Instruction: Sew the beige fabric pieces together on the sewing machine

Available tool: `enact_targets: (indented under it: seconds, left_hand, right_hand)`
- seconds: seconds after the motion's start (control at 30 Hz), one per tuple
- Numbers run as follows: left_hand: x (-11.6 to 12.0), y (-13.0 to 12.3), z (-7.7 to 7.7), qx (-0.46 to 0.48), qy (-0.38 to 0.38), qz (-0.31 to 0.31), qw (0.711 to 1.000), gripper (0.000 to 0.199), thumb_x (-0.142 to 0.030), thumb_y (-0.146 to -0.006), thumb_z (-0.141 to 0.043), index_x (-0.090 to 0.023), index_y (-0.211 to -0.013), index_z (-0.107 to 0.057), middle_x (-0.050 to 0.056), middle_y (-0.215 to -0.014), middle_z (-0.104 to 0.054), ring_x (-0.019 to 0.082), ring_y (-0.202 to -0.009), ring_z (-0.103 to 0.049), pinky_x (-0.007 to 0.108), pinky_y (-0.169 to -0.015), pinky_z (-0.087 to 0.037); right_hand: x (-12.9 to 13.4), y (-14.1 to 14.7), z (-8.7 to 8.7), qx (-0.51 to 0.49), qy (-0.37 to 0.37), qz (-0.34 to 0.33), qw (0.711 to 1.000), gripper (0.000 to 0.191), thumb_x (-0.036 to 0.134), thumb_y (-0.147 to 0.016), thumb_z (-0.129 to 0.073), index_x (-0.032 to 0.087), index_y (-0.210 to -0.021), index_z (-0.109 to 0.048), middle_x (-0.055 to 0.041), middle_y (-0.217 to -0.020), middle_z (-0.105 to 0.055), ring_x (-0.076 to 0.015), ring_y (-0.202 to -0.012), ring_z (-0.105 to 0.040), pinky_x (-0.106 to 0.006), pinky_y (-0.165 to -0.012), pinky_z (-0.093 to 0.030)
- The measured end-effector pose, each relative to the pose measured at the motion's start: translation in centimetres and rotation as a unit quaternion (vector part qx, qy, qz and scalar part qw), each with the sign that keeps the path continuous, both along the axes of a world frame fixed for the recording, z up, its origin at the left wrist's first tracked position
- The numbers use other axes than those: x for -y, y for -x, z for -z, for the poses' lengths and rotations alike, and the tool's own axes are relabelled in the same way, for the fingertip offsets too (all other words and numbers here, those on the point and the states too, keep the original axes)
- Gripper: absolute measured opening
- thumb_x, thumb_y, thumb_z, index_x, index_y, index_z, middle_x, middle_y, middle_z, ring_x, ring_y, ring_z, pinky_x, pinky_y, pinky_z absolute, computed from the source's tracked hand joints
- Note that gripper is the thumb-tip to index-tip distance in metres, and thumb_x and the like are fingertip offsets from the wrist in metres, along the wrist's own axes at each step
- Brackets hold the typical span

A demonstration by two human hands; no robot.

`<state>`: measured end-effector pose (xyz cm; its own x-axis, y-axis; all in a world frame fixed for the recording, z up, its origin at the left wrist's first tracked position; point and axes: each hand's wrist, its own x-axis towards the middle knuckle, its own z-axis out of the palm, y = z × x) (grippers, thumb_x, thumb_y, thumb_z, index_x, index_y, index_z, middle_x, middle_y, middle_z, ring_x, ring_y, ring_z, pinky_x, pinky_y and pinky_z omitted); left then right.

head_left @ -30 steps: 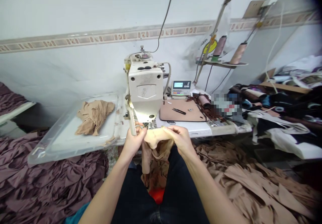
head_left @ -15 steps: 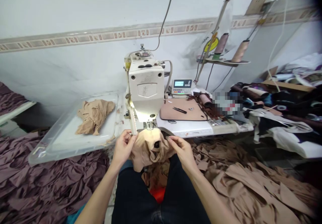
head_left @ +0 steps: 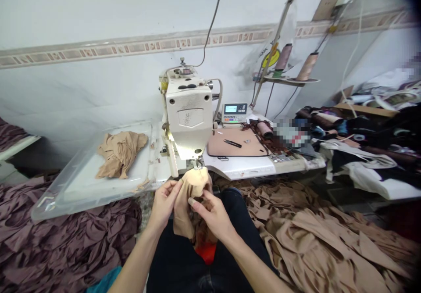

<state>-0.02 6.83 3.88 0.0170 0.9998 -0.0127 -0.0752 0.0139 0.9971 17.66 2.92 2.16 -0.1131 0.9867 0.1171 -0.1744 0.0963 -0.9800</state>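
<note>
A white sewing machine (head_left: 189,117) stands in the middle, its lamp lighting the needle area. Beige fabric (head_left: 184,212) hangs from under the needle down over my lap. My left hand (head_left: 164,201) pinches the left edge of this fabric between thumb and fingers. On its right side, my right hand (head_left: 212,214) grips the fabric just below the needle, thumb on top and fingertips partly hidden in the folds.
At left, a clear plastic tray (head_left: 75,198) holds a crumpled beige piece (head_left: 121,152). Black snips (head_left: 232,143) lie on a pink mat (head_left: 217,146), near a control panel (head_left: 234,112). Purple cloth (head_left: 66,240) and brown cloth (head_left: 315,236) are heaped on either side.
My right hand has moved left and inward, from the fabric's outer right edge to close below the needle. The fabric is gathered narrower and hangs lower. The view has shifted slightly.
</note>
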Motion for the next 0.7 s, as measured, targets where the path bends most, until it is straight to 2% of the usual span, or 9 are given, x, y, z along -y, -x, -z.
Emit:
enact_targets:
  seconds: [0.1,0.2,0.3,0.4,0.43,0.5,0.6,0.63,0.7]
  left_hand:
    - [1.5,0.2,0.9,-0.017,-0.008,0.04,0.999,0.052,-0.066,-0.085,-0.082,-0.016,-0.083,-0.071,-0.003,-0.063,-0.055,0.009,-0.05,-0.043,0.018,-0.045,-0.033]
    - [2.5,1.0,1.3,-0.041,-0.027,0.102,0.994,0.052,-0.063,-0.088,-0.08,-0.015,-0.072,-0.066,-0.004,-0.066,-0.048,0.006,-0.047,-0.038,0.018,-0.043,-0.027]
    - [2.9,1.4,1.2,-0.041,-0.054,0.113,0.991,0.054,-0.058,-0.091,-0.08,-0.015,-0.065,-0.061,-0.002,-0.071,-0.048,0.006,-0.052,-0.041,0.019,-0.045,-0.029]
    - [2.9,0.6,0.9,-0.044,-0.043,0.103,0.993,0.047,-0.058,-0.092,-0.078,-0.015,-0.075,-0.068,-0.003,-0.069,-0.049,0.006,-0.051,-0.038,0.019,-0.044,-0.026]
    - [2.8,0.1,0.8,-0.047,-0.033,0.096,0.994,0.045,-0.059,-0.093,-0.077,-0.016,-0.082,-0.071,-0.003,-0.069,-0.051,0.006,-0.049,-0.037,0.019,-0.043,-0.026]
    - [2.7,-0.8,0.6,-0.05,-0.014,0.071,0.996,0.046,-0.061,-0.091,-0.077,-0.016,-0.097,-0.074,-0.001,-0.071,-0.058,0.006,-0.047,-0.037,0.019,-0.042,-0.026]
    - [2.7,-1.6,0.1,-0.064,-0.029,0.044,0.997,0.045,-0.061,-0.091,-0.077,-0.016,-0.099,-0.076,0.002,-0.076,-0.067,0.009,-0.048,-0.042,0.021,-0.043,-0.033]
    - [2.8,-1.7,-0.1,-0.078,-0.045,0.038,0.995,0.042,-0.059,-0.093,-0.076,-0.017,-0.094,-0.076,0.003,-0.076,-0.068,0.01,-0.051,-0.046,0.022,-0.046,-0.037]
    - [3.1,-1.7,-0.4,-0.114,-0.085,0.033,0.989,0.037,-0.053,-0.096,-0.073,-0.018,-0.086,-0.076,0.004,-0.075,-0.067,0.014,-0.06,-0.055,0.023,-0.055,-0.044]
  right_hand:
    - [0.7,-1.1,-1.0,0.008,0.006,0.014,1.0,0.045,0.063,-0.095,-0.074,0.017,-0.095,-0.075,-0.0021,-0.077,-0.068,-0.016,-0.063,-0.059,-0.026,-0.058,-0.047]
    - [1.5,-3.2,-2.2,0.034,0.044,-0.028,0.998,0.053,0.068,-0.094,-0.073,0.018,-0.076,-0.065,0.0046,-0.058,-0.049,-0.0108,-0.049,-0.042,-0.025,-0.048,-0.032]
    - [1.8,-5.1,-3.1,0.088,0.039,-0.101,0.99,0.057,0.066,-0.093,-0.075,0.018,-0.067,-0.059,0.006,-0.057,-0.04,-0.0089,-0.052,-0.032,-0.025,-0.048,-0.023]
    - [1.2,-6.3,-3.2,0.122,0.031,-0.146,0.981,0.058,0.062,-0.095,-0.074,0.017,-0.062,-0.058,0.0049,-0.056,-0.042,-0.0091,-0.052,-0.033,-0.025,-0.049,-0.022]
    - [0.8,-6.6,-3.0,0.102,0.038,-0.125,0.986,0.056,0.061,-0.094,-0.075,0.018,-0.064,-0.06,0.0048,-0.055,-0.043,-0.0092,-0.05,-0.034,-0.025,-0.047,-0.023]
    - [-0.1,-7.3,-2.2,0.015,0.06,-0.006,0.998,0.049,0.061,-0.088,-0.081,0.018,-0.07,-0.065,0.0049,-0.057,-0.047,-0.0095,-0.048,-0.035,-0.024,-0.045,-0.025]
    - [-0.9,-8.4,-1.3,-0.083,0.094,0.15,0.981,0.045,0.062,-0.078,-0.087,0.019,-0.082,-0.072,0.0043,-0.062,-0.051,-0.0099,-0.05,-0.032,-0.024,-0.044,-0.023]
    - [-0.8,-8.7,-1.3,-0.077,0.097,0.144,0.982,0.045,0.062,-0.079,-0.087,0.019,-0.082,-0.072,0.0036,-0.063,-0.052,-0.0104,-0.051,-0.032,-0.024,-0.045,-0.023]
    - [0.1,-9.1,-1.9,-0.001,0.076,0.047,0.996,0.046,0.06,-0.085,-0.083,0.018,-0.072,-0.069,0.0025,-0.063,-0.051,-0.0115,-0.054,-0.034,-0.025,-0.049,-0.026]
